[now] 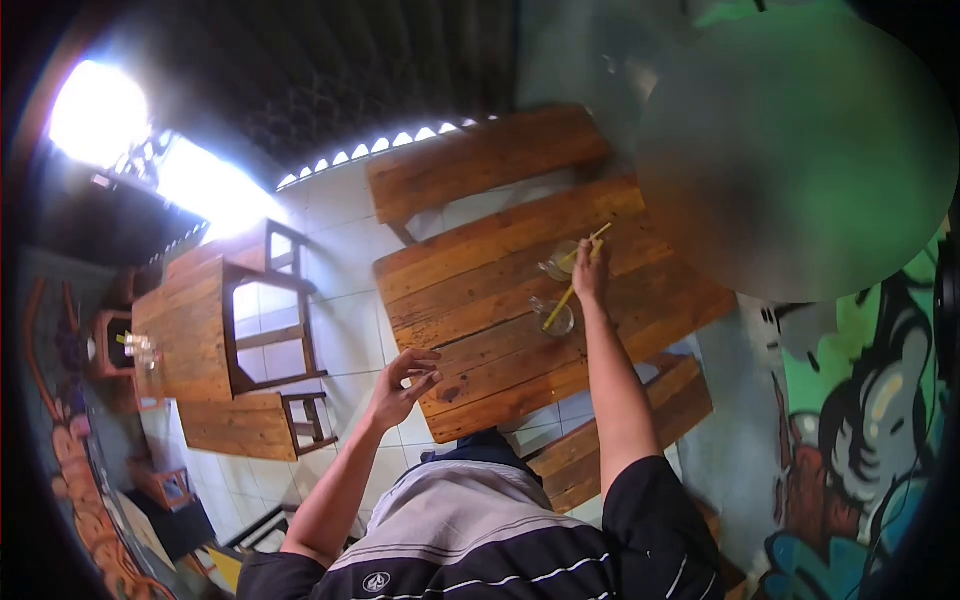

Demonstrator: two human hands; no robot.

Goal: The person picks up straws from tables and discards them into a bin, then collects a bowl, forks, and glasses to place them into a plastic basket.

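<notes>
My right hand (592, 272) is over the wooden table (480, 345), its fingers closed around a yellow straw (601, 231) beside two clear glass mugs. The far glass mug (562, 260) is partly hidden behind this hand. The near glass mug (552, 317) stands on the boards, and a second length of yellow straw (559, 309) slants up from it toward my palm. Whether the two lengths are one straw cannot be made out. My left hand (405, 385) hovers at the table's near left corner, fingers loosely bent and apart, holding nothing.
A wooden bench (490, 160) runs along the far side; another bench (625, 430) is under my right arm. To the left stand a second wooden table (185, 330) with glassware (145, 350) on it and stools on the tiled floor (345, 330). A painted wall (850, 400) borders the right.
</notes>
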